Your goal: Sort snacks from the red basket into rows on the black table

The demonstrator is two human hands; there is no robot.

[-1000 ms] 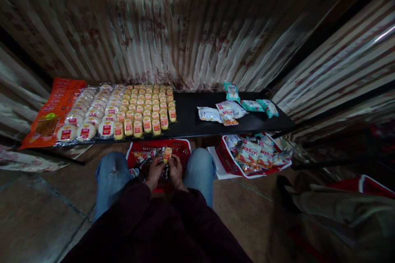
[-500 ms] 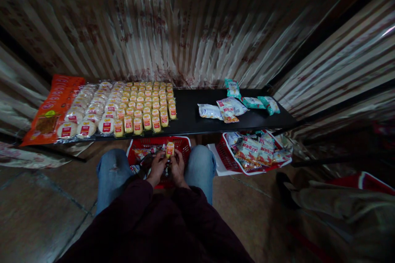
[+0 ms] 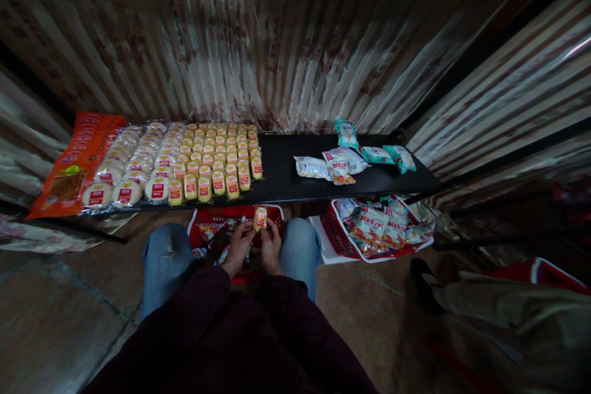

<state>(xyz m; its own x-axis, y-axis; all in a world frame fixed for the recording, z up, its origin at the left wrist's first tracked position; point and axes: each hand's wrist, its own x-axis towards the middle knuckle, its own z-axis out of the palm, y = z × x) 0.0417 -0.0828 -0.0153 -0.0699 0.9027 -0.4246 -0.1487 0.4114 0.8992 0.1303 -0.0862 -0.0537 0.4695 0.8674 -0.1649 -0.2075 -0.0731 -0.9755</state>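
Both hands, left and right, pinch one yellow snack packet above the red basket (between the knees); set it label-up against the table rows.

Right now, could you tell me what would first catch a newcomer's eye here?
The neat rows of yellow cakes on the black table's left half stand out first. Below its edge, the left hand and right hand hold one cake over a red basket.
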